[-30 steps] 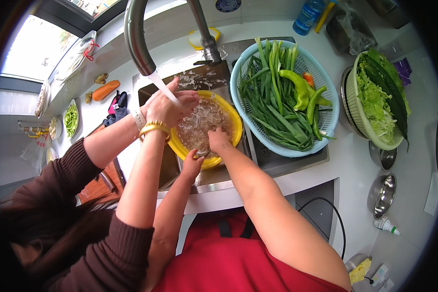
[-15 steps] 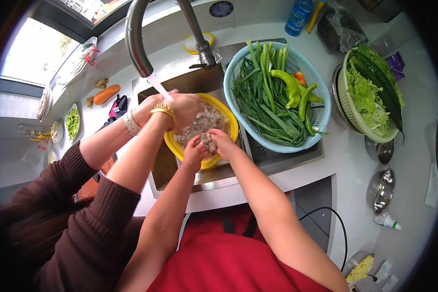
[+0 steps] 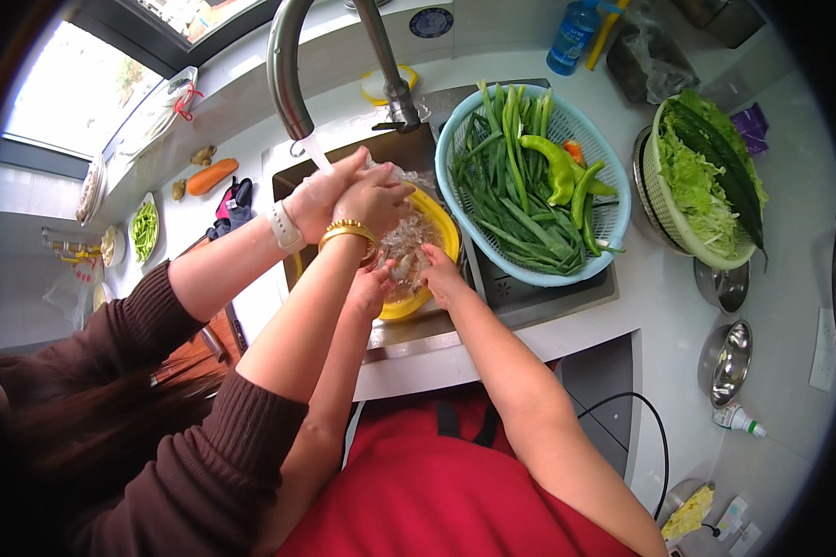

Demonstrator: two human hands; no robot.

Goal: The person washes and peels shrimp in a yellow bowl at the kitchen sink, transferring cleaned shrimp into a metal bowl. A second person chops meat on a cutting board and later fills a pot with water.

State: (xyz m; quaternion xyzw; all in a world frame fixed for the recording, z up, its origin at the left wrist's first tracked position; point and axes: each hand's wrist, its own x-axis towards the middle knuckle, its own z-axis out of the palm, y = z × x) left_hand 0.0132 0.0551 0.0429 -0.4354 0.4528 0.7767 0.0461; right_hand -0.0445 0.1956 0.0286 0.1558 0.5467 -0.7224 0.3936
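"Where are your hands?"

"Both at the round yellow plastic basin [image 3: 450, 234] inside the rectangular stainless-steel sink [image 3: 297, 178]. My left hand [image 3: 372, 286] is at its near side, partly behind the other person's wrist; my right hand [image 3: 443, 277] comes in over the right side."

"Are you gripping anything?"

"My fingers are bent on both sides, angled toward the pale greyish lumps [image 3: 403, 267] between my hands. I can't tell from here whether either hand is closed on one."

"What else is in the basin?"

"Churned, splashing water, with those lumps in it. Above its left part are the other person's hands [image 3: 370, 200], pressed together, under a stream [image 3: 316, 151] from the curved brushed-metal faucet [image 3: 290, 70]."

"And the other containers?"

"Just right of the basin, a light-blue oval plastic colander [image 3: 541, 279] holds long green onions [image 3: 528, 223], a few green peppers [image 3: 557, 172] and something small and orange [image 3: 574, 151]. Farther right, a pale-green plastic basket [image 3: 671, 206] carries frilly lettuce-like leaves [image 3: 706, 181] with a long dark-green vegetable across them. Below it, two shiny metal bowls [image 3: 736, 360] are near the wall. Away to the left, a white oval dish [image 3: 155, 206] holds green cut pieces [image 3: 143, 232]."
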